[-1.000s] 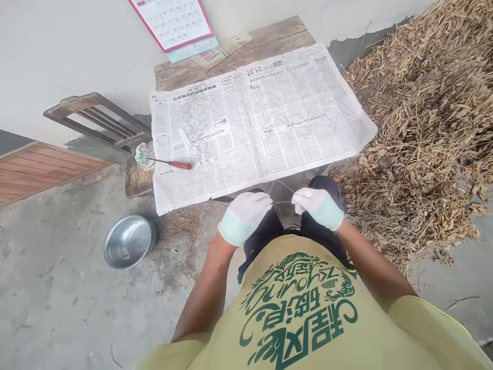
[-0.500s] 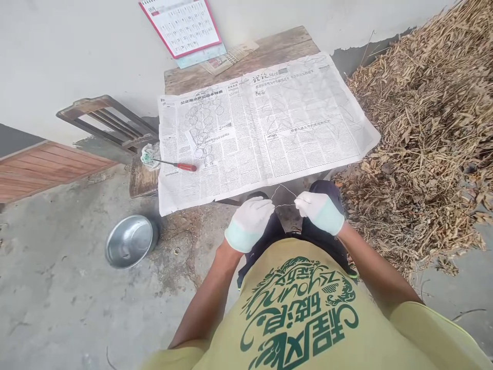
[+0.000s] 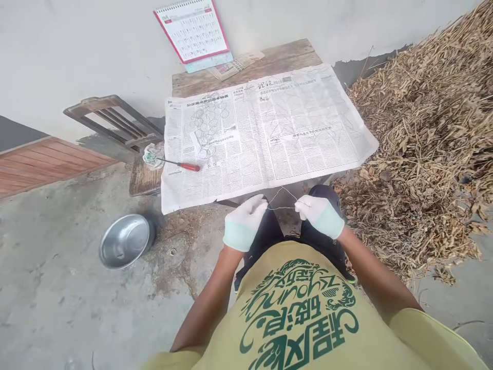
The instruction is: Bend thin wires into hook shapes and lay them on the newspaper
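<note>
A thin wire point(image 3: 283, 188) bent into a roughly triangular loop spans the gap between my hands, just off the table's front edge and over my lap. My left hand point(image 3: 245, 221), in a white glove with a pale green cuff, is closed at the loop's left corner. Gloved the same way, my right hand point(image 3: 320, 214) pinches the right corner. On the table, newspaper sheets point(image 3: 246, 177) carry several curled wire rings point(image 3: 210, 115) on the left and several angular wire shapes point(image 3: 285, 123) on the right.
A red-handled screwdriver point(image 3: 189, 167) lies at the newspaper's left edge. Left of the table are a wooden chair point(image 3: 111, 103), a crumpled plastic bag point(image 3: 152, 155) and a metal basin point(image 3: 126, 241). A calendar point(image 3: 194, 31) stands at the back; dried stalks point(image 3: 419, 169) heap up on the right.
My left hand has shifted slightly left, and its fingers look a little more raised. More of the wire loop shows between the hands. The right hand stays nearly in place.
</note>
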A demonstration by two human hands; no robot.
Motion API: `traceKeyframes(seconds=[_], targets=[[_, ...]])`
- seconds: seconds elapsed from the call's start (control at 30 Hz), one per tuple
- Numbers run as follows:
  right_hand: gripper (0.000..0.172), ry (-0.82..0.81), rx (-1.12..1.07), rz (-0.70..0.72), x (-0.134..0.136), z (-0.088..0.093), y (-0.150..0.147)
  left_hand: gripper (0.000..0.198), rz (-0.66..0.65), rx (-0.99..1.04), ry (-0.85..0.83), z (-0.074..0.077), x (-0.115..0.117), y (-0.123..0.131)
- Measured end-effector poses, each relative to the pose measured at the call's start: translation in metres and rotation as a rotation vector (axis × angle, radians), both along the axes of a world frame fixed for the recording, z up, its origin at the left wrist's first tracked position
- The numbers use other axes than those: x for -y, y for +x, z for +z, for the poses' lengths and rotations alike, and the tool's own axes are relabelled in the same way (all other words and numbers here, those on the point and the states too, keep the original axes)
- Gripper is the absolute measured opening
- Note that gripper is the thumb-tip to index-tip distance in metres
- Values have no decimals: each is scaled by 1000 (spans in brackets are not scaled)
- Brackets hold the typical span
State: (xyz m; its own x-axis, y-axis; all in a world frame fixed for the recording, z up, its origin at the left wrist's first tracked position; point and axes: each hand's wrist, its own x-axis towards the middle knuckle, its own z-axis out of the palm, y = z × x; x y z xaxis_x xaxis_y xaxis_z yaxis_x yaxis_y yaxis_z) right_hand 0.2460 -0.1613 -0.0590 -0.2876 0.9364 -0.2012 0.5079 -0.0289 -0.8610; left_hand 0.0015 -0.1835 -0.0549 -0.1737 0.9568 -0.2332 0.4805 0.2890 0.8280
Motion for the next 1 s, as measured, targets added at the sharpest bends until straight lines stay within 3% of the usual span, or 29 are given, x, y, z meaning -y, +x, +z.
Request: traceKeyframes(seconds=[0.2, 0.43, 0.6, 0.77, 1.0], targets=[[30, -20, -9, -5, 4, -4, -2, 16, -80, 202, -208, 6, -13, 11], [32, 8, -46, -41, 6, 3, 1, 13, -21, 228, -163, 22, -21, 14], [39, 22, -49, -91, 10, -22, 16, 18, -11, 197, -145, 41, -53, 0], [45, 4, 34, -196, 13, -76, 37, 13, -14, 198, 6, 56, -121, -25], [48, -72, 118, -352, 24, -134, 57, 13, -18, 42, 72, 55, -267, -46]])
